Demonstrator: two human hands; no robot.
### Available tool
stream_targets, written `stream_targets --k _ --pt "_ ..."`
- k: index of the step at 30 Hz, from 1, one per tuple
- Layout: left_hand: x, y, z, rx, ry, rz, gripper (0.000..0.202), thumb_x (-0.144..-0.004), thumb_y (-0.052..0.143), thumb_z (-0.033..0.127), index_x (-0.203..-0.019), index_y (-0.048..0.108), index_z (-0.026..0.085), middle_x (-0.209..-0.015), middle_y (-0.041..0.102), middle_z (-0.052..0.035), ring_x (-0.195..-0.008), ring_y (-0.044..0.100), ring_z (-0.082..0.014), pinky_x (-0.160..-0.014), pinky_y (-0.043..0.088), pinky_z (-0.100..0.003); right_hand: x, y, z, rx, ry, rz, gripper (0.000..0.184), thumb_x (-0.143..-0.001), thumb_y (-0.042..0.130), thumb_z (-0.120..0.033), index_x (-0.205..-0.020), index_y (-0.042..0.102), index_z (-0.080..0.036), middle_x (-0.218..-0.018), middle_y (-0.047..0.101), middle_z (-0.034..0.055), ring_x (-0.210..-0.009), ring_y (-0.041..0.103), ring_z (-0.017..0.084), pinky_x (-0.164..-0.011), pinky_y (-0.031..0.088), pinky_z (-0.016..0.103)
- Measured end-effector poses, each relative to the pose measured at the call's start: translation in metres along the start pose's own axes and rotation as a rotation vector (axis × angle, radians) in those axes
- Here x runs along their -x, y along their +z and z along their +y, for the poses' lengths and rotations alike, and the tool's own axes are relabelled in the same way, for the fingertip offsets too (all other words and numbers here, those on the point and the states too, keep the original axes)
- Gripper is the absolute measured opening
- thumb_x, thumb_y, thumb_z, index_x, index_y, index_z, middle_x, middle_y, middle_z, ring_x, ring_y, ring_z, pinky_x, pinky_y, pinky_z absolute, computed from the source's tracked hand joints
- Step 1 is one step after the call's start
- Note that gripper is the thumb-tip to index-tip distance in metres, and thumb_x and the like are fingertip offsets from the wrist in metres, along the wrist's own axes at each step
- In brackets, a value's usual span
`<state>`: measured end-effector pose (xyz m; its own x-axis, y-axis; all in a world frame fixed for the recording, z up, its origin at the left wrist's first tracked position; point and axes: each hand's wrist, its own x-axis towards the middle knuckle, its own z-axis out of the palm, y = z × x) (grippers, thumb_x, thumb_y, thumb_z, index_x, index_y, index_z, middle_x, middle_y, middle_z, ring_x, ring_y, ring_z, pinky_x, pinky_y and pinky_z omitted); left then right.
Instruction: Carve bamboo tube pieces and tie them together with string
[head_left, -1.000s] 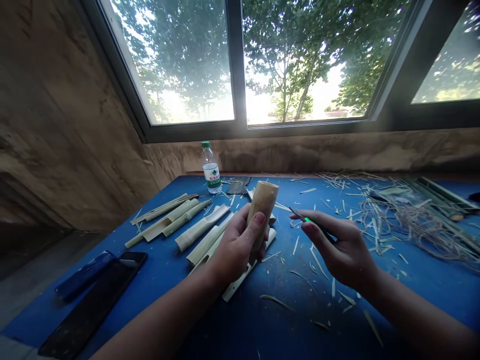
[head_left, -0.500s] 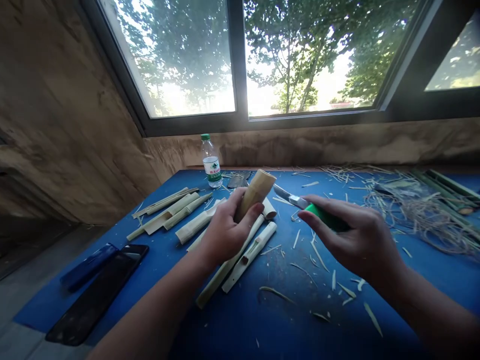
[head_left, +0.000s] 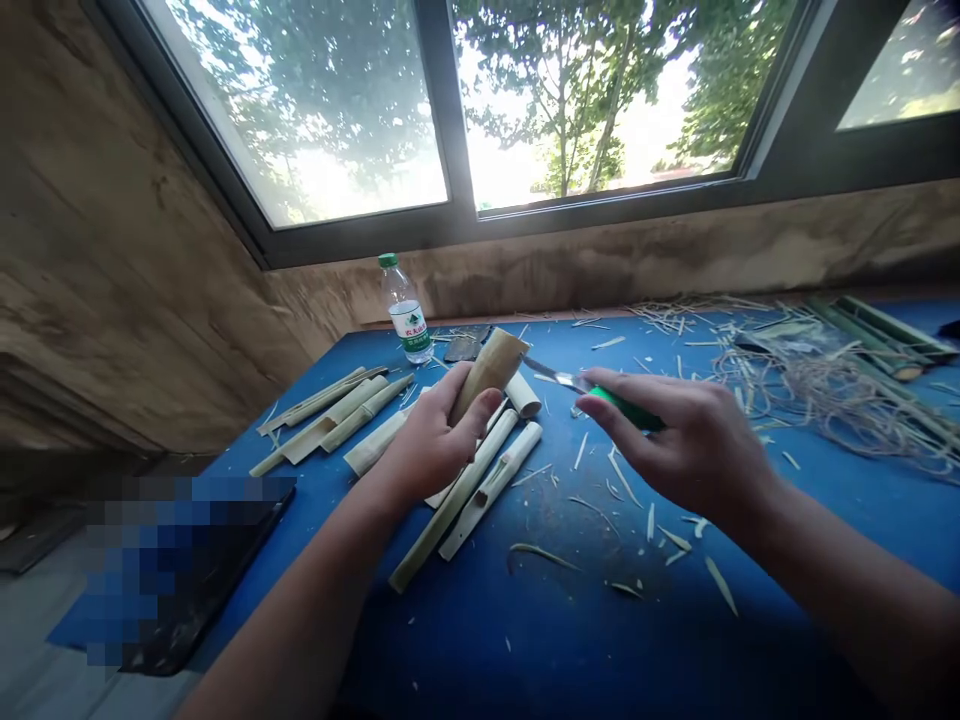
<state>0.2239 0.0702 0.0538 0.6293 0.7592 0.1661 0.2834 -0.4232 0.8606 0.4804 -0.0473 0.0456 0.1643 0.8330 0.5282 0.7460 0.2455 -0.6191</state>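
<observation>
My left hand (head_left: 431,430) is wrapped round a short bamboo tube (head_left: 491,368), tilted with its cut end up and to the right. In my right hand (head_left: 690,430) is a utility knife (head_left: 626,408) with a green handle, its blade pointing left. The blade tip meets the rim of the tube's upper end, though whether it cuts in I cannot tell. Beneath and beside my left hand lie split bamboo pieces, among them a notched half-strip (head_left: 495,490) and a pale short tube (head_left: 523,396).
A water bottle (head_left: 411,325) stands near the window wall. Several split bamboo pieces (head_left: 337,415) lie at the left, above a dark, partly blurred flat object (head_left: 225,575). Tangled fibre (head_left: 832,400) and green bamboo lengths (head_left: 877,340) are at the right. Shavings litter the blue table (head_left: 585,640).
The knife blade has come from just right of the tube to its rim. Both hands sit slightly further left in view, and the camera has shifted a little.
</observation>
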Motion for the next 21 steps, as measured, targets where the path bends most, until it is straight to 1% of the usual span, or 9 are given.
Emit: stream_targets --k 2,4,5,7,10,13,17,19,21 --pt "-0.001 -0.001 0.0 -0.141 0.131 0.091 0.037 -0.109 0.061 0.057 -0.13 0.059 0.027 -0.09 0.063 -0.0004 -0.07 0.058 -0.0157 -0.06 0.048 -0.027 -0.001 0.005 -0.002 -0.423 0.236 -0.241 0.061 -0.106 0.057 -0.076 -0.104 0.085 -0.022 -0.061 0.062 0.0027 -0.047 0.053 0.016 -0.045 0.037 0.029" --pt "-0.002 -0.003 0.0 -0.28 0.219 0.168 0.034 -0.109 0.063 0.048 -0.134 0.059 0.026 -0.096 0.063 -0.0015 -0.076 0.056 -0.0164 -0.066 0.047 -0.028 -0.002 0.011 -0.003 -0.788 0.454 -0.497 0.07 -0.106 0.045 -0.082 -0.1 0.078 -0.021 -0.051 0.043 -0.0055 -0.036 0.031 0.01 -0.037 0.025 0.026" --pt "-0.003 -0.004 0.0 -0.324 0.228 0.188 0.034 -0.109 0.063 0.046 -0.136 0.059 0.026 -0.097 0.064 -0.0018 -0.078 0.056 -0.0168 -0.067 0.046 -0.028 -0.002 0.013 -0.003 -0.85 0.503 -0.555 0.072 -0.106 0.043 -0.084 -0.1 0.076 -0.021 -0.051 0.04 -0.007 -0.036 0.026 0.009 -0.037 0.023 0.026" --pt "-0.003 -0.004 0.0 -0.31 0.171 0.169 0.036 -0.109 0.062 0.05 -0.136 0.06 0.025 -0.097 0.065 -0.0018 -0.078 0.058 -0.0168 -0.066 0.047 -0.028 -0.002 0.014 -0.002 -0.689 0.44 -0.472 0.066 -0.106 0.049 -0.08 -0.105 0.079 -0.021 -0.055 0.05 -0.0042 -0.04 0.036 0.011 -0.04 0.028 0.027" --pt "-0.002 -0.004 0.001 -0.066 -0.014 0.016 0.047 -0.108 0.056 0.067 -0.127 0.059 0.024 -0.085 0.064 0.0012 -0.063 0.059 -0.0147 -0.054 0.048 -0.025 0.0 0.007 0.001 -0.131 0.124 -0.114 0.051 -0.103 0.069 -0.068 -0.119 0.087 -0.023 -0.087 0.081 0.0068 -0.07 0.072 0.021 -0.059 0.051 0.033" --pt "-0.001 -0.005 0.002 0.103 -0.124 -0.116 0.053 -0.105 0.054 0.076 -0.115 0.055 0.024 -0.075 0.061 0.0043 -0.049 0.055 -0.0121 -0.043 0.044 -0.022 0.001 -0.003 0.004 0.28 -0.16 0.082 0.044 -0.104 0.073 -0.059 -0.129 0.087 -0.026 -0.113 0.086 0.0089 -0.094 0.081 0.031 -0.072 0.055 0.04" --pt "-0.002 -0.008 0.001 0.065 -0.191 -0.151 0.056 -0.103 0.057 0.078 -0.111 0.054 0.023 -0.075 0.062 0.0037 -0.048 0.056 -0.0107 -0.043 0.046 -0.021 0.002 -0.009 0.005 0.693 -0.397 0.157 0.033 -0.108 0.071 -0.046 -0.126 0.087 -0.025 -0.099 0.086 0.0077 -0.085 0.078 0.032 -0.064 0.044 0.041" --pt "-0.003 -0.01 0.0 0.041 -0.217 -0.163 0.056 -0.103 0.054 0.079 -0.109 0.053 0.023 -0.075 0.062 0.0039 -0.047 0.057 -0.0111 -0.041 0.046 -0.02 0.002 -0.007 0.006 0.711 -0.4 0.146 0.032 -0.106 0.073 -0.045 -0.126 0.088 -0.023 -0.098 0.086 0.0075 -0.086 0.078 0.032 -0.065 0.043 0.041" --pt "-0.004 -0.013 -0.002 0.032 -0.246 -0.187 0.057 -0.103 0.052 0.081 -0.106 0.051 0.024 -0.074 0.062 0.0038 -0.046 0.058 -0.0118 -0.039 0.043 -0.02 0.0 -0.002 0.007 0.567 -0.304 0.121 0.035 -0.104 0.075 -0.049 -0.126 0.088 -0.025 -0.105 0.087 0.0074 -0.091 0.079 0.031 -0.066 0.047 0.04"
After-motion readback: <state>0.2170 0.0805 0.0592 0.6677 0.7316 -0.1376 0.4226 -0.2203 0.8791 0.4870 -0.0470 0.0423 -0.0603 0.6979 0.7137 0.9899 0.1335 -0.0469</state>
